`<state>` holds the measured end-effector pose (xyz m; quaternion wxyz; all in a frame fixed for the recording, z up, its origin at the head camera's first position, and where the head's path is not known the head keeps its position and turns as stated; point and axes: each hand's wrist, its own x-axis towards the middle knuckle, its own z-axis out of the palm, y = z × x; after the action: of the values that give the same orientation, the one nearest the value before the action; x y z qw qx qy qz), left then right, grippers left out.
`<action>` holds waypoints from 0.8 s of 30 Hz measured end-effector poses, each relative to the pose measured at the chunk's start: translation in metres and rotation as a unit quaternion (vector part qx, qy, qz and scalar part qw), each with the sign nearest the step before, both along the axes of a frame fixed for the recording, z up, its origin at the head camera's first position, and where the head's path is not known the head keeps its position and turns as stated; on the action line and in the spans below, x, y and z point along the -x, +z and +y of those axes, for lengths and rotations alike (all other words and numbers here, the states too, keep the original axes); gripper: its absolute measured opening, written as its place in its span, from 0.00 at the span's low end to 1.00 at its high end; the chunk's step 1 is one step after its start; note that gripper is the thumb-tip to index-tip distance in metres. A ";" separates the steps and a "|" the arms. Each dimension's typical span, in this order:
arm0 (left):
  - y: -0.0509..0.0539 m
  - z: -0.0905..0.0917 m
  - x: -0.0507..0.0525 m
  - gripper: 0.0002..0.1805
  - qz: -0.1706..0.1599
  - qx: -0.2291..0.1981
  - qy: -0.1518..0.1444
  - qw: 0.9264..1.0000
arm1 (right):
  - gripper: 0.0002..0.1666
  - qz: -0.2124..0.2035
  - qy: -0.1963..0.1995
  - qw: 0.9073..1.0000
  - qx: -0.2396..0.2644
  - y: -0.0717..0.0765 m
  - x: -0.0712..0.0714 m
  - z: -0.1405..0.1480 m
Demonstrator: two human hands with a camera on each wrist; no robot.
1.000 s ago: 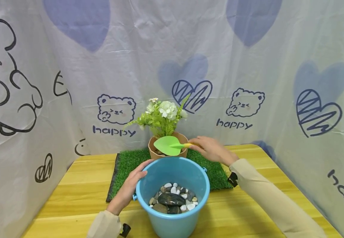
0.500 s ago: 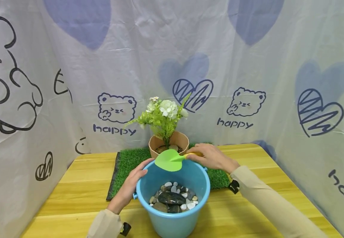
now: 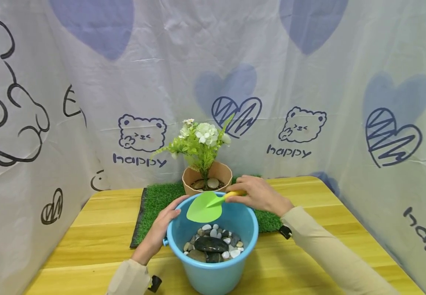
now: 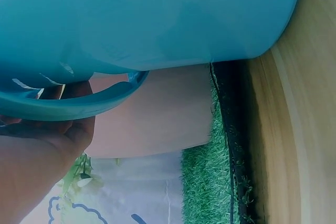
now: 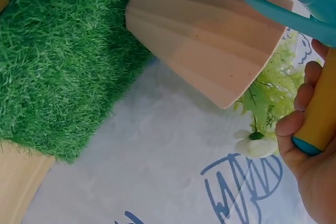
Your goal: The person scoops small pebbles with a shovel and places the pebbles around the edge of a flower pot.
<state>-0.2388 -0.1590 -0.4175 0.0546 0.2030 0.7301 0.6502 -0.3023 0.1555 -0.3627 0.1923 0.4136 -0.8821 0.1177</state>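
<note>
Holding a green trowel (image 3: 205,208) by its yellow grip, with fingers curled round it, the right hand (image 3: 259,196) hovers over a blue bucket (image 3: 214,276) — no stones show on the blade. The left hand (image 3: 159,225) grips the bucket's rim, thumb over the edge. Two stones (image 3: 213,182) lie in the flowerpot (image 3: 221,170) behind; many pebbles (image 3: 235,253) lie in the bucket — scooping seems only partly done.
</note>
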 end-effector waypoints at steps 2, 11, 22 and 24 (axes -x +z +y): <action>-0.001 0.000 0.000 0.28 0.000 -0.003 0.002 1.000 | 0.27 0.002 0.003 1.000 0.000 0.000 0.000 0.000; -0.003 -0.001 0.000 0.27 -0.002 -0.011 0.002 1.000 | 0.27 -0.008 0.005 1.000 0.007 0.000 -0.002 -0.002; -0.002 0.000 0.001 0.27 0.001 -0.008 0.007 1.000 | 0.29 -0.016 -0.014 1.000 0.014 -0.002 -0.003 -0.001; -0.003 0.001 0.002 0.27 0.002 -0.007 0.009 1.000 | 0.29 -0.014 -0.019 1.000 0.011 -0.002 -0.004 -0.001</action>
<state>-0.2404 -0.1583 -0.4203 0.0460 0.1980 0.7275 0.6553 -0.2982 0.1540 -0.3643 0.1865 0.3932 -0.8909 0.1300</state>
